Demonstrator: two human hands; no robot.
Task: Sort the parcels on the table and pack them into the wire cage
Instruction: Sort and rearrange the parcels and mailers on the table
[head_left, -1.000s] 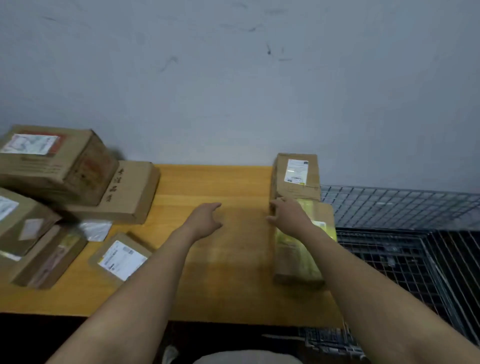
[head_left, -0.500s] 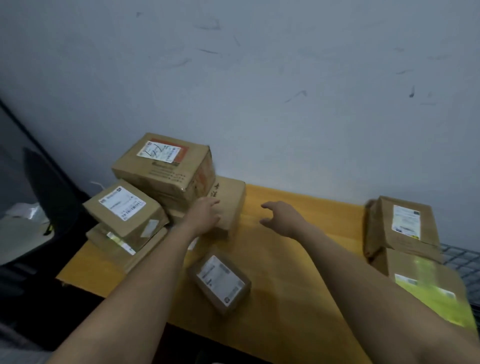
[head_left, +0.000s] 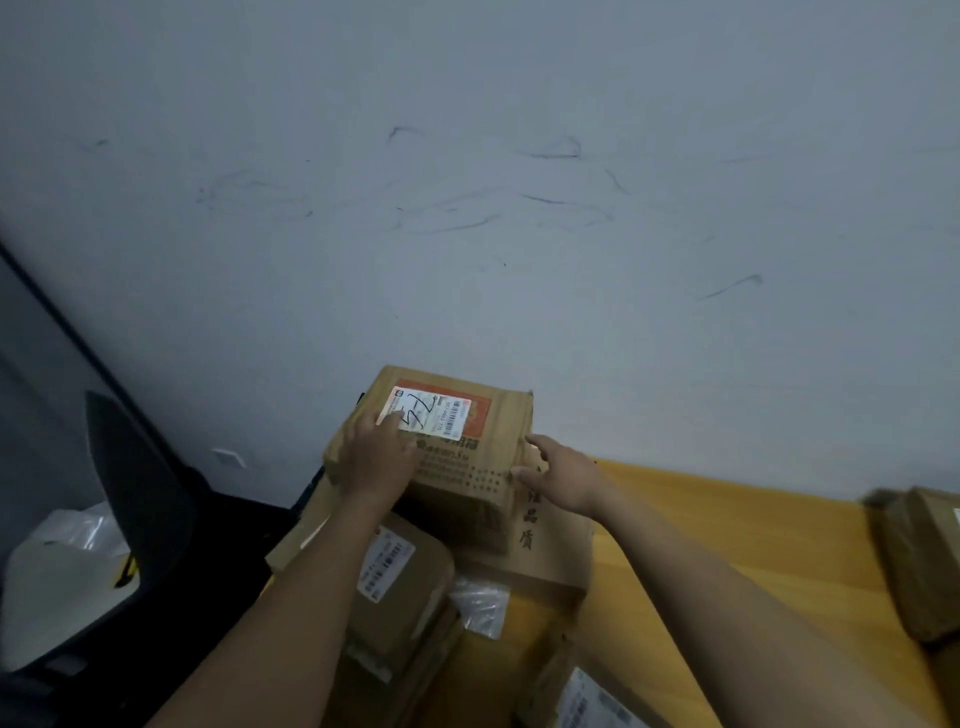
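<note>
A large cardboard parcel (head_left: 467, 441) with a red-framed white label tops the pile at the table's left end. My left hand (head_left: 376, 457) lies flat on its top left part, fingers at the label. My right hand (head_left: 563, 475) touches its right edge with fingers spread. Under it lies a flat brown box (head_left: 540, 551) with black printed characters. A smaller labelled parcel (head_left: 410, 577) sits in front, partly behind my left forearm. The wire cage is out of view.
The yellow wooden table (head_left: 753, 545) stretches to the right. More parcels lie at the right edge (head_left: 919, 561) and the bottom (head_left: 587, 696). A clear plastic bag (head_left: 480, 603) lies between boxes. A dark chair (head_left: 140, 499) and a white bag (head_left: 62, 577) stand at the left.
My view has swung left from the cage side to the pile. Both hands moved from the table's middle onto the big top parcel, left on its top, right at its edge.
</note>
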